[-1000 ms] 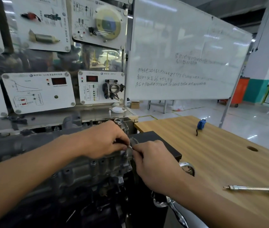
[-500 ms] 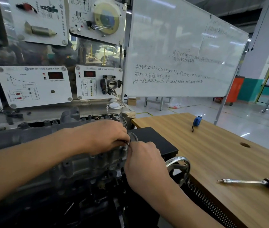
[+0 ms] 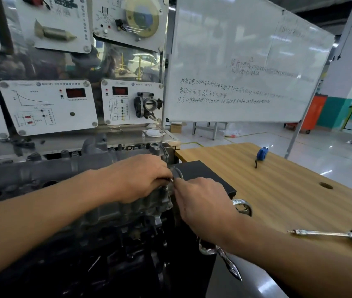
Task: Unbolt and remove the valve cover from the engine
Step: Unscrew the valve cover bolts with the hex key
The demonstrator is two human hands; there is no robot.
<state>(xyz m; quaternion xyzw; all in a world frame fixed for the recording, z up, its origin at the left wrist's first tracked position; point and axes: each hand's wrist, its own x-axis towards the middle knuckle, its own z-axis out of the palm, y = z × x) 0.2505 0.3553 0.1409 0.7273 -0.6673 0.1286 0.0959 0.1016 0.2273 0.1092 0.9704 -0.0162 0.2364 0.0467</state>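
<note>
A grey cast engine [image 3: 67, 175] stands on a black stand in front of me, its valve cover [image 3: 48, 168] running left to right along the top. My left hand [image 3: 140, 177] lies curled over the cover's right end and pinches a small shiny metal tool [image 3: 171, 180]. My right hand [image 3: 201, 203] meets it from the right, fingers curled on the same tool at the engine's right corner. The bolt itself is hidden under my fingers.
A wooden table [image 3: 289, 190] stands to the right with a ratchet wrench [image 3: 329, 234], a blue tape measure [image 3: 262, 153] and a black box [image 3: 205, 175]. A chrome handwheel [image 3: 242, 206] sits below my right wrist. Instrument panels [image 3: 48, 106] and a whiteboard [image 3: 246, 67] stand behind.
Both hands stay at the engine's right corner with small finger shifts. The view has tilted slightly, so the scene sits a little differently in frame.
</note>
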